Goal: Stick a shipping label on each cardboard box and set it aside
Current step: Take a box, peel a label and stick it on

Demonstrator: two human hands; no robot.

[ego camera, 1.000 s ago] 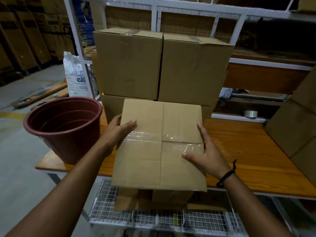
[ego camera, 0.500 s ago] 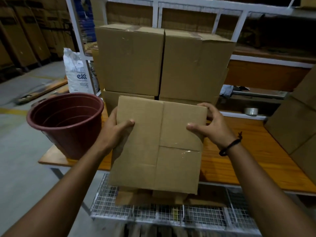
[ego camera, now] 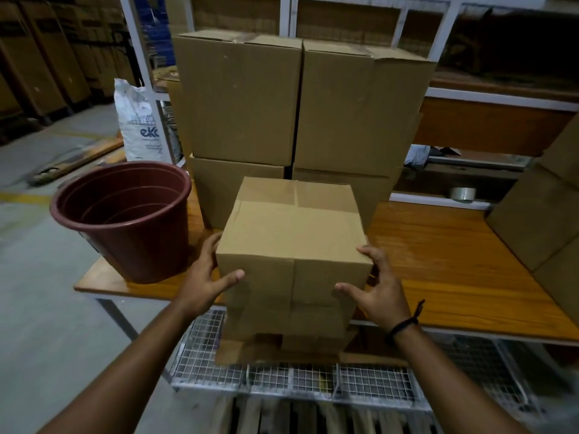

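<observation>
A person holds a small cardboard box (ego camera: 291,242) over the near edge of a wooden desk (ego camera: 454,261). The left hand (ego camera: 203,280) grips its left side and the right hand (ego camera: 379,292) its right side, fingers (ego camera: 369,250) wrapped round the corners, thumbs on the front face. Larger stacked boxes (ego camera: 300,101) stand just behind it, and a dark red bucket (ego camera: 125,220) sits at the desk's left end

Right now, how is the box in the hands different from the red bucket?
The box is tan, flat-sided and closed; the bucket is dark red, round and open on top. The left hand and right hand hold the box; no hand touches the bucket. Both are at the near edge of the table.
</observation>
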